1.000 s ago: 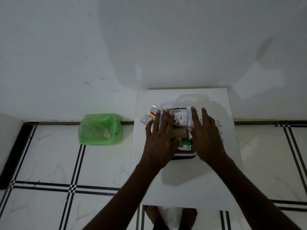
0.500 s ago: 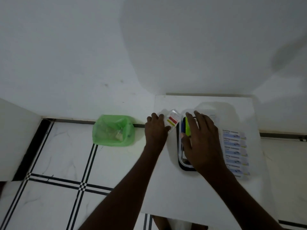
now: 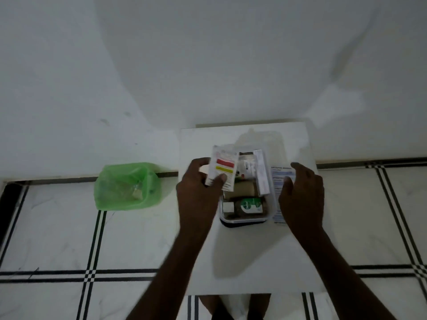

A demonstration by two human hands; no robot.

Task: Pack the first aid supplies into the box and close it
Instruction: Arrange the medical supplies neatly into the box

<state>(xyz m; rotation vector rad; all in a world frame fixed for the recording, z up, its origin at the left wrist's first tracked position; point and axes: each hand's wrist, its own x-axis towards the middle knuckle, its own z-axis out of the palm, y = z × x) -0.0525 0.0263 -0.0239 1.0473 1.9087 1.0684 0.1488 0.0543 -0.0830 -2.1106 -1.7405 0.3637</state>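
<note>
A clear plastic box (image 3: pixel 245 219) with a dark base stands on the small white table (image 3: pixel 249 257). Inside lie a green-labelled bottle (image 3: pixel 248 205), a brown bandage roll (image 3: pixel 243 192), a white bottle (image 3: pixel 246 168) and a long white carton (image 3: pixel 261 173). My left hand (image 3: pixel 198 190) holds a white packet with red and yellow bars (image 3: pixel 223 168) over the box's left edge. My right hand (image 3: pixel 300 195) rests on a strip of blue-printed sachets (image 3: pixel 280 175) lying just right of the box; whether it grips them I cannot tell. A clear lid (image 3: pixel 261 140) lies behind the box.
A green plastic bag (image 3: pixel 127 187) with a few things inside sits on the tiled floor to the left of the table, against the white wall. My legs show under the table's near edge.
My left hand has picked up the red-and-yellow packet from the table and brought it over the box. My right hand has left the box and moved right onto the sachet strip.
</note>
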